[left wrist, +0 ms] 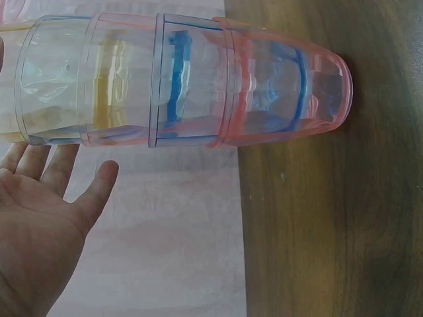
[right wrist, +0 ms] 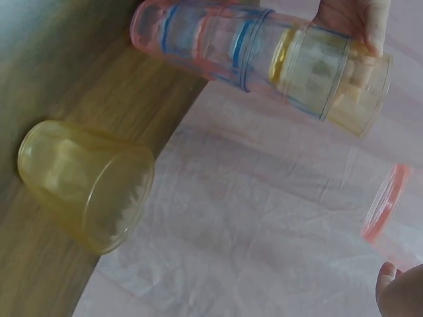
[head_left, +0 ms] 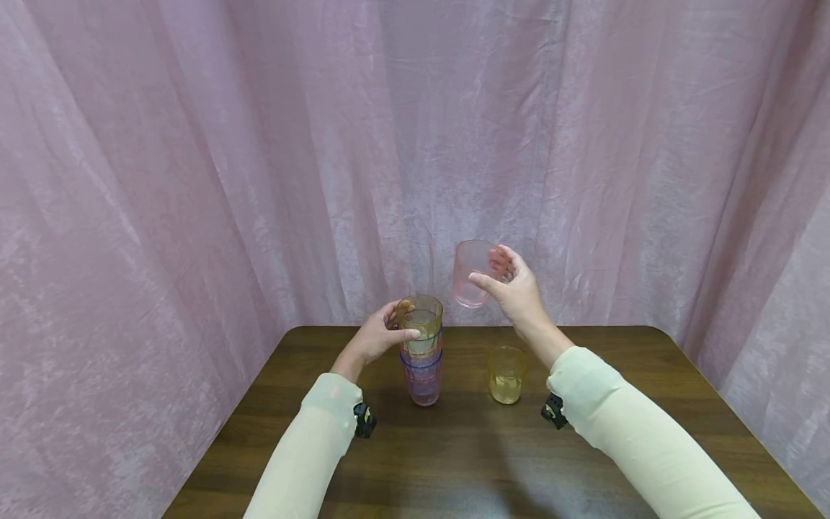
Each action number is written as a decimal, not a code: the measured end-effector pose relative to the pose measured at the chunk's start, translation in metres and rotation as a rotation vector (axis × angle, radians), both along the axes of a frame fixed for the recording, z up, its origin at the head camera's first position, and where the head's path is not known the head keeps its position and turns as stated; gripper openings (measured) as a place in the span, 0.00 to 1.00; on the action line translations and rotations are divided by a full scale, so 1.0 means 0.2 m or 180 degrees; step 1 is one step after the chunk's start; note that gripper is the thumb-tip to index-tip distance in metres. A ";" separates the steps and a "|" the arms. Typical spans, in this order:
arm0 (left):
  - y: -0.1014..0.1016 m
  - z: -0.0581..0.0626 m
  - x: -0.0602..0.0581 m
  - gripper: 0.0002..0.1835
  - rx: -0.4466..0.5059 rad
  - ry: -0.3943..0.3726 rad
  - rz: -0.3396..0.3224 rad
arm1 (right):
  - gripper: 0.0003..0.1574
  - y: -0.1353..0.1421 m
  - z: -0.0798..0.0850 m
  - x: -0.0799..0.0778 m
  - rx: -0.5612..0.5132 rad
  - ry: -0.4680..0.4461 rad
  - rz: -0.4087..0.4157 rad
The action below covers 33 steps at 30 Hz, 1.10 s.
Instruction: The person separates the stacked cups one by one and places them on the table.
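A tall stack of nested clear cups, tinted pink, blue and yellow (head_left: 424,364), stands upright on the table. My left hand (head_left: 375,337) holds it near the top, around the yellow cup (head_left: 426,306); its thumb lies across the front and its fingers pass behind. To the right, my right hand (head_left: 519,290) grips a pink clear cup (head_left: 468,277) by its side, thumb in front and fingers behind. That pink cup is up in the air, higher than the stack's rim. A single yellow cup (right wrist: 73,172) stands on the table below my right hand.
The dark wooden table (head_left: 415,461) has rounded far corners and ends at a pink curtain (head_left: 324,180), which hangs behind it and along both sides. A black wrist device (head_left: 553,411) sits on my right sleeve, another (head_left: 364,420) on my left.
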State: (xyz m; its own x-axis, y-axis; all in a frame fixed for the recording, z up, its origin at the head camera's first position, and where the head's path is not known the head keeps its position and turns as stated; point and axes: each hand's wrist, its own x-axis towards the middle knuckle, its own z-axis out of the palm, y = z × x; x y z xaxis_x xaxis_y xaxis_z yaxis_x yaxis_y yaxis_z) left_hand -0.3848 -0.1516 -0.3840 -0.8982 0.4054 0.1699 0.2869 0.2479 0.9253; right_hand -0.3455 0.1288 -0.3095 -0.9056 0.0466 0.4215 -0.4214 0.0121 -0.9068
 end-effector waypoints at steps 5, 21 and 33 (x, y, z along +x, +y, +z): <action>0.00 -0.01 0.00 0.40 -0.0015 0.0060 0.0027 | 0.52 0.06 -0.01 0.00 -0.0026 -0.0039 -0.0043; 0.01 -0.02 -0.02 0.41 0.0092 0.0019 -0.0017 | 0.52 0.23 -0.09 0.00 -0.0209 -0.0155 -0.0343; 0.01 0.11 0.09 0.42 0.0008 -0.0142 -0.0115 | 0.56 0.37 -0.17 0.02 -0.0140 -0.0406 -0.0612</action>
